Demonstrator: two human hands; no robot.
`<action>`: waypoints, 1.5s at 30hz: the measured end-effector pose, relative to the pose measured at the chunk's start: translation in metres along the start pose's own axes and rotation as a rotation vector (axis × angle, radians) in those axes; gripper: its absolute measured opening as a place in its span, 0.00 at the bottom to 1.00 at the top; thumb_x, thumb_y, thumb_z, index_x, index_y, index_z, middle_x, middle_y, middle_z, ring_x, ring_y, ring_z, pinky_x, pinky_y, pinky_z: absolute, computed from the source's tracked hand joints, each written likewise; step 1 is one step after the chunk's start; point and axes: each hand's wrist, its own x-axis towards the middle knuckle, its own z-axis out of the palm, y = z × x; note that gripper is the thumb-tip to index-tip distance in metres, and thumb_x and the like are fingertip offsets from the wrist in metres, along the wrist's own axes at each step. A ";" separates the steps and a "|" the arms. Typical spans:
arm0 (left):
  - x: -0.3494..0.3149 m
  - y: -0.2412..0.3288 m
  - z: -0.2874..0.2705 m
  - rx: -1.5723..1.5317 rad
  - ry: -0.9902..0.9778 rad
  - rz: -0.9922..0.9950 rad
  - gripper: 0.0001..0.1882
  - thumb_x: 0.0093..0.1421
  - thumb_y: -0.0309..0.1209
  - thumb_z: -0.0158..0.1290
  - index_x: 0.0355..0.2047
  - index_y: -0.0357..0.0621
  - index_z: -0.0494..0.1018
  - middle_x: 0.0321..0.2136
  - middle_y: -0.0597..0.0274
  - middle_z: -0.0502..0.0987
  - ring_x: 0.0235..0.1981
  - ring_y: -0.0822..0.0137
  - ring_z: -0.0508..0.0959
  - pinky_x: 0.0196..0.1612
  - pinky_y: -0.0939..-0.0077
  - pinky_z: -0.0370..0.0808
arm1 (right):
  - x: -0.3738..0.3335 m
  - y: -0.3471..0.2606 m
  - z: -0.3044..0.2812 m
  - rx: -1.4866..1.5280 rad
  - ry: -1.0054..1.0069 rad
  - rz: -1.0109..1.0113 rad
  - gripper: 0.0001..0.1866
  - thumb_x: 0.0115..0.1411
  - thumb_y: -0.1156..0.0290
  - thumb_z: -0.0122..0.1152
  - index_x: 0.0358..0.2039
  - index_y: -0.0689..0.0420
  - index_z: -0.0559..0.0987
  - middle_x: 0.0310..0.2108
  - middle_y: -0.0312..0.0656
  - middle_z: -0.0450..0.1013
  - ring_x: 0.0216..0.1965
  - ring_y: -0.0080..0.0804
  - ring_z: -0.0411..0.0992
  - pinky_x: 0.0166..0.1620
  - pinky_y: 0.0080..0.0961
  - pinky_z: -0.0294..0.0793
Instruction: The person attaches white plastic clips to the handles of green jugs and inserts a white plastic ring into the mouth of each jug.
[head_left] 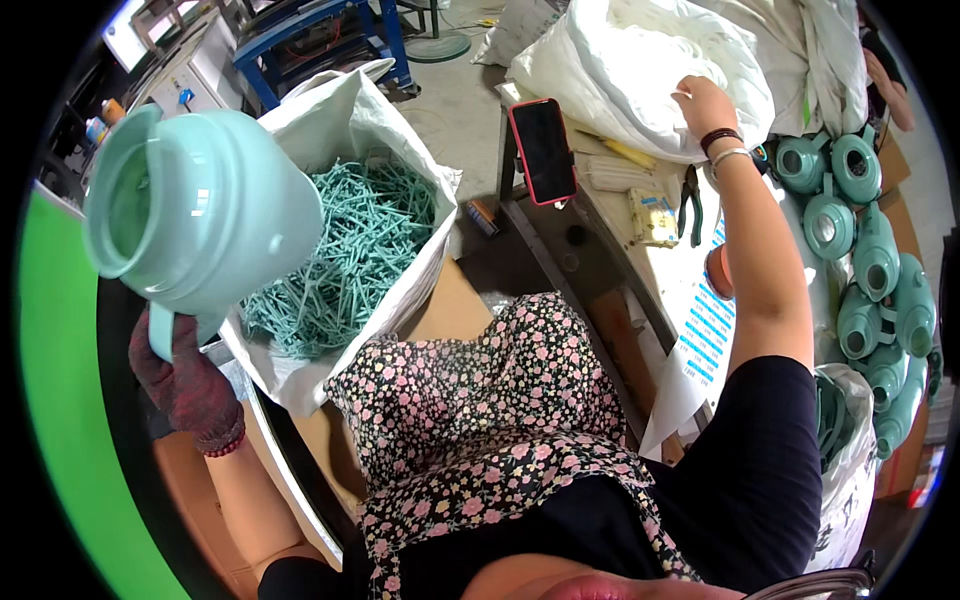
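My left hand (190, 385), in a dark red and black knit glove, grips the handle of a pale green plastic jug (235, 210). The jug is tilted on its side, its wide mouth facing left, held above the left edge of an open white sack. My bare right hand (708, 108), with a dark band and a bangle at the wrist, reaches over the rim of a large white bag (590, 90). Its fingers are bent together at the pale ring-like pieces (685, 62) inside. Whatever they pinch is too small to make out.
Thin green plastic sticks (370, 225) fill the sack (400, 110). On the bench at right are a phone (545, 150) on a holder, pliers (690, 205), a small yellow-white packet (653, 218) and a label sheet (705, 335). Several green jugs (877, 255) stand far right, near another person's arm (888, 90).
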 end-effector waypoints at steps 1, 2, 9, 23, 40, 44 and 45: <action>0.002 0.006 -0.003 0.018 0.017 -0.033 0.19 0.58 0.27 0.59 0.49 0.37 0.69 0.43 0.55 0.75 0.43 0.66 0.75 0.49 0.70 0.71 | -0.003 0.002 -0.006 -0.001 0.010 -0.004 0.12 0.58 0.59 0.58 0.38 0.51 0.80 0.42 0.44 0.76 0.45 0.46 0.73 0.47 0.39 0.72; 0.002 0.013 -0.007 0.039 0.042 -0.064 0.19 0.58 0.27 0.59 0.49 0.38 0.69 0.43 0.55 0.75 0.43 0.66 0.75 0.49 0.70 0.71 | -0.005 0.003 -0.011 0.003 0.022 -0.014 0.13 0.58 0.58 0.57 0.38 0.51 0.80 0.42 0.44 0.76 0.44 0.46 0.73 0.46 0.39 0.72; -0.034 0.055 -0.019 0.735 -0.315 0.749 0.14 0.53 0.21 0.57 0.41 0.42 0.75 0.47 0.50 0.73 0.46 0.54 0.75 0.46 0.65 0.74 | -0.025 0.012 -0.043 0.169 0.093 0.127 0.15 0.59 0.57 0.58 0.37 0.56 0.80 0.35 0.48 0.78 0.40 0.48 0.75 0.43 0.38 0.72; -0.084 0.106 0.035 -0.114 -1.145 0.394 0.36 0.39 0.43 0.71 0.49 0.45 0.72 0.51 0.54 0.72 0.56 0.48 0.69 0.59 0.51 0.65 | -0.269 -0.220 -0.073 1.398 -0.472 -0.227 0.07 0.60 0.71 0.62 0.35 0.60 0.75 0.28 0.34 0.73 0.30 0.20 0.70 0.34 0.19 0.71; -0.076 0.116 0.066 0.238 -1.170 0.785 0.30 0.35 0.49 0.68 0.34 0.41 0.76 0.45 0.52 0.75 0.46 0.50 0.76 0.46 0.59 0.75 | -0.279 -0.191 -0.208 0.583 -0.109 -0.924 0.15 0.41 0.77 0.70 0.32 0.58 0.78 0.32 0.42 0.70 0.31 0.39 0.70 0.31 0.30 0.70; -0.081 0.113 0.061 0.163 -1.180 0.757 0.23 0.38 0.45 0.66 0.30 0.43 0.76 0.46 0.51 0.75 0.47 0.51 0.76 0.47 0.60 0.75 | -0.282 -0.197 -0.200 0.571 -0.168 -0.973 0.15 0.40 0.75 0.67 0.32 0.58 0.78 0.30 0.41 0.69 0.31 0.38 0.69 0.32 0.31 0.72; -0.082 0.113 0.058 0.168 -1.187 0.741 0.21 0.40 0.44 0.65 0.31 0.45 0.77 0.47 0.51 0.74 0.48 0.51 0.75 0.47 0.60 0.75 | -0.280 -0.197 -0.198 0.558 -0.164 -0.999 0.13 0.41 0.73 0.65 0.31 0.58 0.78 0.29 0.40 0.68 0.31 0.38 0.68 0.31 0.30 0.72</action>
